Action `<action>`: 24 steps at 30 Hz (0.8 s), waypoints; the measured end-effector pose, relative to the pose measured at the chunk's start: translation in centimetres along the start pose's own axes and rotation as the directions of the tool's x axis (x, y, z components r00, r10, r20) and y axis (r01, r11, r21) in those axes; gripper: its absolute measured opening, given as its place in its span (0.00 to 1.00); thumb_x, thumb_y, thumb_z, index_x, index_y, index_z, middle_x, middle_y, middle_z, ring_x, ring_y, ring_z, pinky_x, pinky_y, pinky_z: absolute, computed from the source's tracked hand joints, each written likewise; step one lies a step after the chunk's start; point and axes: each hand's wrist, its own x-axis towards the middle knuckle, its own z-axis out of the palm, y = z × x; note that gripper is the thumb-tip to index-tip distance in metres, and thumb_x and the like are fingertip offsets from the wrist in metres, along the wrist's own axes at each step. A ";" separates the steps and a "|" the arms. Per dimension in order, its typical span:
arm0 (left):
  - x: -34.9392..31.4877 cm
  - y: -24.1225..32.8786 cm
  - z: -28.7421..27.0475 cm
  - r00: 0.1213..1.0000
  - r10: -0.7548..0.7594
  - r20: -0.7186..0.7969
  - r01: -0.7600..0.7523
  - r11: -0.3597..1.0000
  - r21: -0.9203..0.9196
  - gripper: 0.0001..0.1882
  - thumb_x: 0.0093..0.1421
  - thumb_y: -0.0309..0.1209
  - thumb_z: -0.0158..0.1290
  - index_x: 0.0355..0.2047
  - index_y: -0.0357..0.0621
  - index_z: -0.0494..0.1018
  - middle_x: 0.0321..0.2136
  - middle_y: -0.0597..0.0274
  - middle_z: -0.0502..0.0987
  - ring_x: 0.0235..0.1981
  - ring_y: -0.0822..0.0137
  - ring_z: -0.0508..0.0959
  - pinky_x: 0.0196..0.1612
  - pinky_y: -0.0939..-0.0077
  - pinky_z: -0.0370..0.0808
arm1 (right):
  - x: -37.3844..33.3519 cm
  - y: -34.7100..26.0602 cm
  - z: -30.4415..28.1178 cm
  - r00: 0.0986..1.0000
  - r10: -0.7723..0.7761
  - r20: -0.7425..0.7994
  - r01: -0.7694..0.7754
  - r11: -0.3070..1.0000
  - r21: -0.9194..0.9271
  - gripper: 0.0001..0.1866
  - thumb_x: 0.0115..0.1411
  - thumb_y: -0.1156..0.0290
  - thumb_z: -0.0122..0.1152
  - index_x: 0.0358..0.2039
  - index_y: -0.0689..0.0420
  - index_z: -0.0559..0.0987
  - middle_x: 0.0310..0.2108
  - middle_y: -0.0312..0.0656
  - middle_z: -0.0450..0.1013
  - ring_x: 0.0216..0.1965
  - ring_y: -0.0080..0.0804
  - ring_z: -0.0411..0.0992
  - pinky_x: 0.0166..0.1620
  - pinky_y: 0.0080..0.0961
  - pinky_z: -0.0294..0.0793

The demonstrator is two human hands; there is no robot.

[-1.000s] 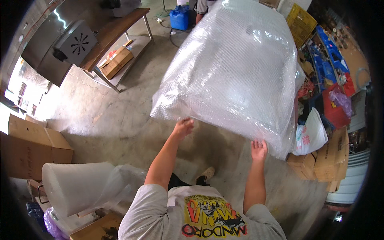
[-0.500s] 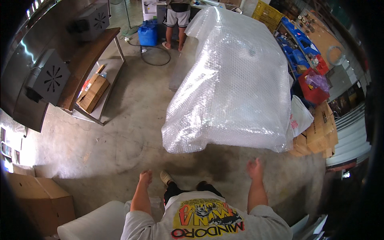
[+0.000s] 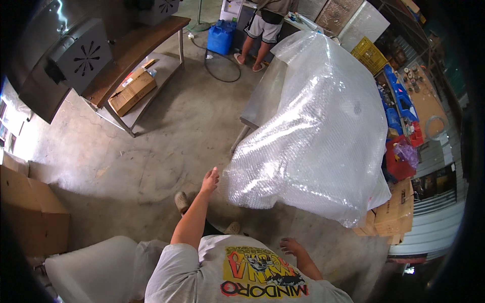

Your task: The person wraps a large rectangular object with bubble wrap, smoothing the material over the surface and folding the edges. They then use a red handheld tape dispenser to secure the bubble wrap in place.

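A large sheet of clear bubble wrap [image 3: 323, 136] is draped over a bulky piece on a metal table [image 3: 252, 111], hanging down in folds toward me. My left hand [image 3: 210, 180] reaches forward beside the wrap's near left corner, fingers stretched out and holding nothing; whether a fingertip touches the film I cannot tell. Lower down, close to my body, my right hand [image 3: 292, 247] is open with its fingers apart, short of the wrap's near edge. What lies under the wrap shows only as a blurred pale shape.
At the far left, a wooden-topped bench [image 3: 139, 55] carries grey metal boxes, with a cardboard box [image 3: 132, 92] on its shelf. A blue jerrycan [image 3: 221, 38] stands near another person [image 3: 264, 28]. Cartons [image 3: 396, 209] sit at right; a bubble-wrap roll [image 3: 91, 267] lies at lower left.
My left hand has moved forward to the wrap's left corner. My right hand has dropped back toward my body. My view has turned left, and my feet have stepped.
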 end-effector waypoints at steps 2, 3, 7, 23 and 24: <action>1.8 2.4 1.9 0.984 0.012 0.179 -0.002 0.998 -0.057 0.39 0.59 0.58 0.50 0.61 0.44 0.59 0.54 0.55 0.68 0.52 0.59 0.68 0.52 0.63 0.64 | -0.4 -4.0 3.3 0.997 -0.077 0.005 0.075 0.947 -0.314 0.26 0.63 0.49 0.50 0.50 0.58 0.73 0.47 0.51 0.73 0.46 0.41 0.73 0.47 0.37 0.73; 2.6 3.3 2.7 0.950 0.005 0.313 0.027 0.995 -0.101 0.40 0.61 0.58 0.48 0.63 0.43 0.55 0.58 0.50 0.64 0.57 0.55 0.66 0.59 0.59 0.60 | -0.6 -5.9 5.7 0.981 -0.192 -0.025 0.175 0.934 -0.311 0.27 0.63 0.47 0.50 0.50 0.59 0.74 0.46 0.51 0.74 0.47 0.41 0.73 0.48 0.35 0.73; 4.8 5.9 4.5 0.768 0.003 0.640 -0.372 0.816 0.442 0.48 0.57 0.64 0.48 0.66 0.42 0.52 0.63 0.49 0.58 0.65 0.55 0.57 0.66 0.62 0.52 | -0.3 -16.5 14.9 0.919 -0.395 0.003 0.386 0.896 -0.218 0.32 0.63 0.45 0.50 0.52 0.63 0.72 0.48 0.50 0.73 0.48 0.40 0.72 0.50 0.34 0.72; 23.5 31.0 10.4 0.679 -0.240 0.693 -0.185 0.858 0.479 0.30 0.61 0.42 0.54 0.60 0.45 0.61 0.41 0.62 0.76 0.39 0.70 0.74 0.41 0.75 0.71 | 8.5 -56.3 18.8 0.805 -0.459 -0.376 0.462 0.086 0.883 0.32 0.61 0.54 0.57 0.62 0.45 0.57 0.51 0.36 0.65 0.40 0.31 0.72 0.40 0.32 0.75; 25.3 32.5 12.9 0.662 -0.245 0.709 -0.167 0.873 0.458 0.31 0.61 0.42 0.54 0.61 0.46 0.61 0.43 0.63 0.75 0.39 0.71 0.73 0.41 0.74 0.70 | 9.6 -58.4 16.2 0.798 -0.379 -0.468 0.474 -0.085 0.876 0.32 0.63 0.56 0.56 0.64 0.44 0.54 0.48 0.37 0.66 0.40 0.31 0.72 0.39 0.29 0.75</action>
